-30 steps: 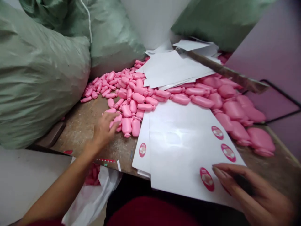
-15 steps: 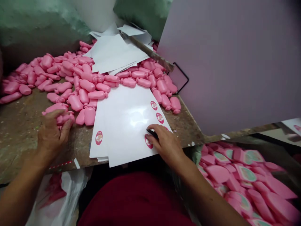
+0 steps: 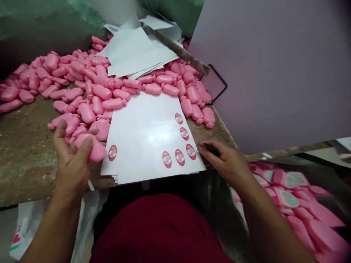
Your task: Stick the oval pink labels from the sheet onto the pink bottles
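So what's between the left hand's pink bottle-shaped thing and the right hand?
White sheets with oval pink stickers separate the pink thing from the right hand in the head view.

The bottle (image 3: 95, 149) is plain pink, the sheet (image 3: 139, 146) white with magenta-and-white labels (image 3: 180, 157), the tabletop (image 3: 27, 157) speckled brown.

Head-worn camera faces forward, down; workbench (image 3: 30, 153) near, dim upper-left depth uncertain.

I saw a brown desk (image 3: 27, 146), its surface worn and marked with small pale spots. On the right stood a large greyish-purple panel (image 3: 274, 73), with a black bracket (image 3: 226, 86) at its left side. Behind, green sacks (image 3: 41, 22) were bulging in rather dim light.
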Demonstrator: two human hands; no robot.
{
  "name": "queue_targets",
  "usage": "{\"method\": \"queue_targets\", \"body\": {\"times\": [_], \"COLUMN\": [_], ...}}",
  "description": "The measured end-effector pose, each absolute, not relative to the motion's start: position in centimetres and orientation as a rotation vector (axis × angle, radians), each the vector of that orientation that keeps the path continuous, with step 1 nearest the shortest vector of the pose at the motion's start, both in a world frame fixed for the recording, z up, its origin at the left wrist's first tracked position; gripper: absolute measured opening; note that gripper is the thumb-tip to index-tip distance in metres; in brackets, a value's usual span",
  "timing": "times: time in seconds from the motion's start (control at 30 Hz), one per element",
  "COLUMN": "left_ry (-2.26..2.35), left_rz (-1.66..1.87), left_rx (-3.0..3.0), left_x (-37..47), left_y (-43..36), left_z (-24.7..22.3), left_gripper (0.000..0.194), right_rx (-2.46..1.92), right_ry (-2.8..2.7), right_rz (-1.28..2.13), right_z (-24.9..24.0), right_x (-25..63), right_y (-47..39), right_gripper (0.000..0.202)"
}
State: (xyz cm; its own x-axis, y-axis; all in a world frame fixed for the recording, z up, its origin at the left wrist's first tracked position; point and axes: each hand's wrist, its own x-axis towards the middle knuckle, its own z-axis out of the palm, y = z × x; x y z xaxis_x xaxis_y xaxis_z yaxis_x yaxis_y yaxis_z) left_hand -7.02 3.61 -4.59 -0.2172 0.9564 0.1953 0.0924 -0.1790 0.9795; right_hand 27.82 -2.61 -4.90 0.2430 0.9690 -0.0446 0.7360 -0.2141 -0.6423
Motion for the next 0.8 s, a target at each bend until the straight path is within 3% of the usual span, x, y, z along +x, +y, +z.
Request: {"method": "queue_targets", "body": {"times": [0.13,0.47,0.67,0.8], "left_ry": [1.336,1.363,1.446,1.382], "left_rz": [1.435,1.239,1.346,1.281], "left_rx": [1.021,0.972,1.276,1.499], "left_x": [-8.3,-6.2,-7.5,-5.7], "left_y": [3.2,0.2,0.0,0.5], "left_z": [-5.2,-5.0,-4.0,-2.7], "left_gripper": [0.083,0.085,0.076,0.08], "right_rx": [-1.996,-2.085,-1.793,-1.798], "right_ry": [-1.526,-1.776,-1.957,-1.967], "right_rz": [0.753,0.354,0.679,0.689], "right_z": [-6.0,-5.4,-3.6,-3.6], "right_x": [28.0,25.2,24.4,22.7], "right_y": [-3.6,-2.8,-3.7,-2.9], "right_gripper": [0.03,0.033,0.039,0.035]}}
